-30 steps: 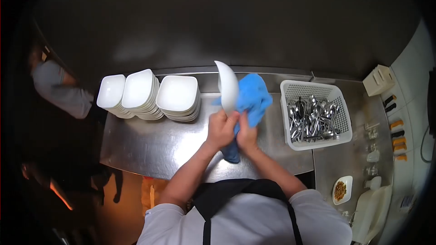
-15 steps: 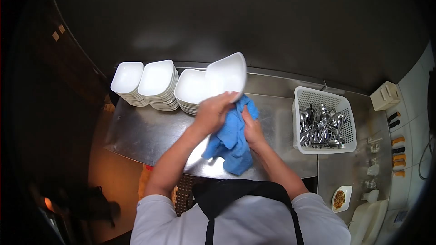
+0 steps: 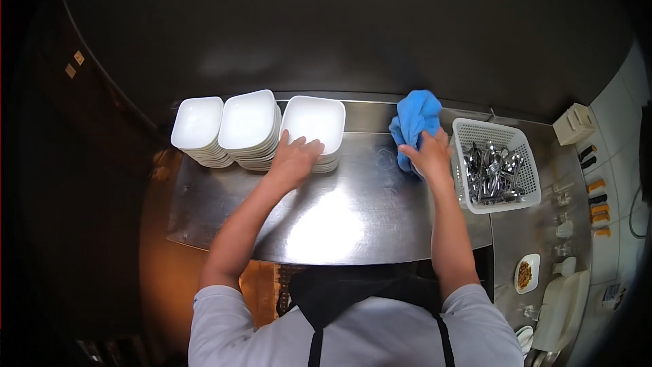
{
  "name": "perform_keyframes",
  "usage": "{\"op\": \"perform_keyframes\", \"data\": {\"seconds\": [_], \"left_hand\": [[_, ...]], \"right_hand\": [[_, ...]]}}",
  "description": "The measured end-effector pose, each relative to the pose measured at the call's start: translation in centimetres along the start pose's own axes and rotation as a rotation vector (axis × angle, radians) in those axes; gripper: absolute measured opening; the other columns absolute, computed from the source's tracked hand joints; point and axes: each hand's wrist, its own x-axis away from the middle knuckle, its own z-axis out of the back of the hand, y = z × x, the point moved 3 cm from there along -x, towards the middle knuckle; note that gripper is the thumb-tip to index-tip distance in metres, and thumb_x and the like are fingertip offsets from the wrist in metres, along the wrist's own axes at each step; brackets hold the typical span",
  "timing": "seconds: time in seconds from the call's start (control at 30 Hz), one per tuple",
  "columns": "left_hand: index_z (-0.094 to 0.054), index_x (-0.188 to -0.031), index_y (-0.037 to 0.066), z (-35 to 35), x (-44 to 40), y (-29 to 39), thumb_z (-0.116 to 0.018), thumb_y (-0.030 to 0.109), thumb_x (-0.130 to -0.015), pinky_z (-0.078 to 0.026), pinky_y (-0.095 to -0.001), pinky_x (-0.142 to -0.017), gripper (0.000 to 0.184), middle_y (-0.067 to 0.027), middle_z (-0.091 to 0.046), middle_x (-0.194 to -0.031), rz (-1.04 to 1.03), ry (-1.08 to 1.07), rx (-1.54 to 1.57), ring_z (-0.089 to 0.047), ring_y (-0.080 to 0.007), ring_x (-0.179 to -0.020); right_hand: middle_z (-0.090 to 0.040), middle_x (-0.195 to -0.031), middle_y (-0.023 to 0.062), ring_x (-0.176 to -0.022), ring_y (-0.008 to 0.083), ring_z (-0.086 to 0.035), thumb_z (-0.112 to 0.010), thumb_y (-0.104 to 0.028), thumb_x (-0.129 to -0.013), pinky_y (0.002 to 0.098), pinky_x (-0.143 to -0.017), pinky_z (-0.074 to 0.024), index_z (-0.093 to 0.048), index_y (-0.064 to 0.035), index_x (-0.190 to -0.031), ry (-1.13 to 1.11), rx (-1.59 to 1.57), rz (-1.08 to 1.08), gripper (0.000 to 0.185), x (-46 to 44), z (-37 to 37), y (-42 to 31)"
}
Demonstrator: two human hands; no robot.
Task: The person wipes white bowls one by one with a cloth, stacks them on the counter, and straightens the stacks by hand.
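My left hand (image 3: 295,162) lies over the near edge of the top white square bowl (image 3: 314,119) on the rightmost of three bowl stacks. Its fingers are spread and touch the bowl's inner side. To the right, my right hand (image 3: 429,156) has a crumpled blue cloth (image 3: 415,117) between thumb and fingers, by the counter's back edge; part of the grip is hidden. The middle bowl stack (image 3: 247,121) and the left bowl stack (image 3: 198,124) stand side by side against the back ledge.
A white perforated basket (image 3: 530,156) of spoons and forks stands right of my right hand. Beyond it are a small dish of food (image 3: 533,285), several glasses and knives on the wall. The steel counter (image 3: 380,224) ends just before my apron.
The bowl that was held tilted now sits level on the right stack. My right hand has moved right and away from me with the cloth; my left hand has come down onto the bowl.
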Motion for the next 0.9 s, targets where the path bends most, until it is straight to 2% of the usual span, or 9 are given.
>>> {"op": "perform_keyframes", "data": {"seconds": [0.13,0.27,0.3,0.4,0.47,0.53,0.57,0.63,0.9], "left_hand": [[-0.065,-0.122,0.016,-0.7,0.0,-0.2,-0.054,0.031,-0.099,-0.024,-0.0616,-0.114,0.030,-0.0059,-0.064,-0.132,0.033,-0.011,0.035,-0.057,-0.0317,-0.125],[-0.067,-0.117,0.013,0.9,0.8,0.6,-0.060,0.032,-0.095,-0.021,-0.0626,-0.115,0.030,-0.0076,-0.066,-0.127,0.044,0.103,0.137,-0.056,-0.0312,-0.125],[-0.068,-0.114,0.009,1.0,2.1,1.2,-0.069,0.029,-0.089,-0.025,-0.0604,-0.115,0.032,-0.0118,-0.067,-0.121,-0.002,0.413,0.256,-0.058,-0.0328,-0.122],[-0.065,-0.118,0.004,-0.5,7.3,3.1,-0.074,0.025,-0.086,-0.033,-0.0553,-0.111,0.039,-0.0155,-0.066,-0.118,0.213,0.629,0.593,-0.058,-0.0329,-0.120],[-0.059,-0.123,-0.001,-3.4,9.5,4.0,-0.074,0.023,-0.087,-0.038,-0.0492,-0.108,0.046,-0.0197,-0.065,-0.120,0.525,0.666,1.030,-0.058,-0.0348,-0.120],[-0.041,-0.141,-0.004,-6.1,10.1,3.4,-0.068,0.027,-0.094,-0.037,-0.0457,-0.109,0.062,-0.0230,-0.051,-0.138,0.674,0.592,1.173,-0.050,-0.0344,-0.128],[-0.037,-0.144,-0.004,-7.4,9.8,2.8,-0.067,0.029,-0.095,-0.037,-0.0453,-0.109,0.066,-0.0235,-0.046,-0.143,0.728,0.601,1.277,-0.047,-0.0345,-0.131],[-0.023,-0.151,-0.005,-8.7,8.7,1.9,-0.063,0.036,-0.098,-0.035,-0.0448,-0.110,0.078,-0.0239,-0.029,-0.153,0.764,0.637,1.485,-0.036,-0.0347,-0.139],[-0.010,-0.154,-0.002,-10.6,4.5,1.5,-0.060,0.048,-0.096,-0.026,-0.0448,-0.115,0.091,-0.0230,-0.024,-0.146,0.716,0.677,1.202,-0.029,-0.0350,-0.137]], "right_hand": [[-0.055,-0.134,0.0273,-0.125,0.0407,-0.052,-0.073,-0.039,-0.088,0.0448,-0.107,-0.0400,-0.063,-0.0009,-0.124,0.220,-0.668,0.056,0.053,3.7,-1.7,-2.5],[-0.064,-0.120,0.0191,-0.112,0.0300,-0.062,-0.070,-0.039,-0.092,0.0381,-0.098,-0.0464,-0.061,-0.0007,-0.125,-0.024,-1.056,0.050,0.052,4.6,-5.8,-5.8],[-0.064,-0.121,0.0157,-0.112,0.0250,-0.061,-0.067,-0.041,-0.094,0.0352,-0.097,-0.0464,-0.058,-0.0020,-0.130,-0.035,-1.067,0.052,0.054,4.5,-5.6,-6.4],[-0.063,-0.125,0.0139,-0.112,0.0247,-0.060,-0.062,-0.045,-0.097,0.0331,-0.097,-0.0453,-0.054,-0.0043,-0.135,-0.116,-1.315,-0.010,0.056,2.6,-8.0,-6.7],[-0.056,-0.135,0.0160,-0.123,0.0263,-0.052,-0.048,-0.056,-0.100,0.0378,-0.103,-0.0397,-0.047,-0.0059,-0.143,-0.308,-1.412,-0.118,0.066,1.1,-7.5,-8.7],[-0.049,-0.142,0.0185,-0.131,0.0263,-0.046,-0.039,-0.066,-0.099,0.0440,-0.105,-0.0361,-0.043,-0.0093,-0.147,-0.376,-1.390,-0.115,0.074,-1.2,-7.7,-10.7],[-0.045,-0.147,0.0179,-0.136,0.0271,-0.040,-0.040,-0.066,-0.099,0.0491,-0.108,-0.0318,-0.039,-0.0138,-0.150,-0.393,-1.386,-0.090,0.073,-2.4,-7.8,-11.9],[-0.046,-0.147,0.0159,-0.134,0.0278,-0.044,-0.044,-0.061,-0.100,0.0422,-0.109,-0.0331,-0.038,-0.0067,-0.149,-0.467,-1.434,-0.025,0.074,-4.3,-9.0,-13.7],[-0.050,-0.141,0.0134,-0.131,0.0270,-0.047,-0.060,-0.044,-0.092,0.0402,-0.111,-0.0348,-0.038,-0.0062,-0.147,-0.630,-1.816,-0.153,0.070,-4.0,-15.0,-15.6]]}}
